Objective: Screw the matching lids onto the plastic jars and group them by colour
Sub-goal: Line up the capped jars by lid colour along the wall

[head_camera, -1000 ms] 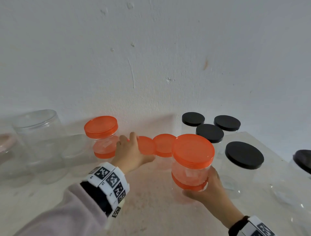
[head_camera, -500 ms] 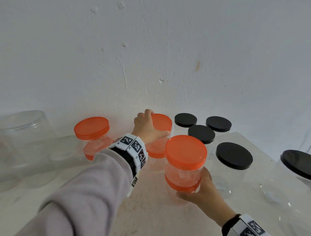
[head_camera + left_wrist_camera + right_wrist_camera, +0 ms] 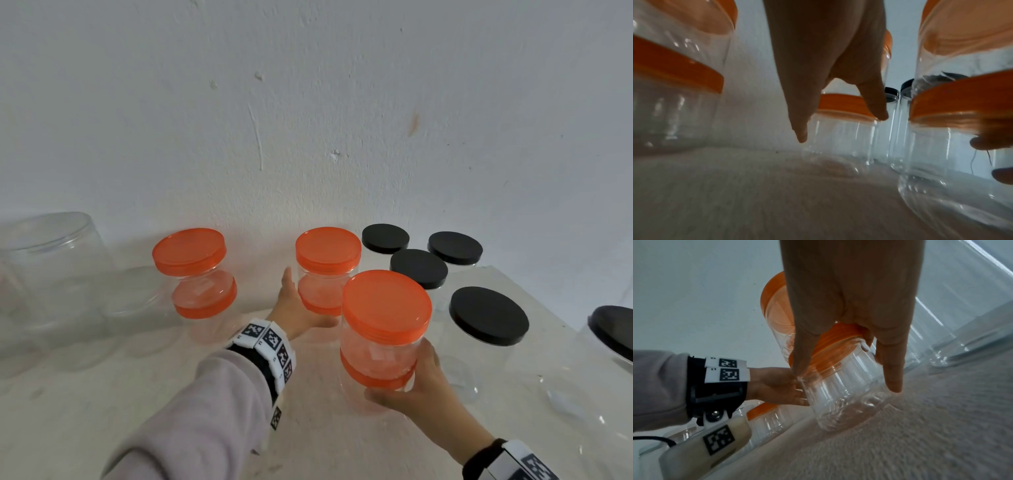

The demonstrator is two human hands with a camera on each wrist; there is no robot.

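Three stacks of clear jars with orange lids stand on the pale table (image 3: 171, 428). The left stack (image 3: 195, 274) is near the wall. The middle stack (image 3: 327, 260) stands beside the black-lidded jars. My left hand (image 3: 301, 305) is open with straight fingers just left of the middle stack (image 3: 840, 105); I cannot tell if the thumb touches it. My right hand (image 3: 400, 373) grips the nearest stack (image 3: 385, 308) low down, thumb and fingers round the lower jar (image 3: 838, 394) under its orange lid.
Several black-lidded clear jars (image 3: 419, 269) cluster at the back right, with a larger one (image 3: 488, 317) closer and another (image 3: 613, 334) at the right edge. Lidless clear jars (image 3: 51, 270) stand at the left. A white wall (image 3: 308, 120) closes off the back.
My left hand carried the orange-lidded jars back toward the wall, set them down beside the black-lidded jars, then dropped beside them and let go. My right hand kept holding the near stack.
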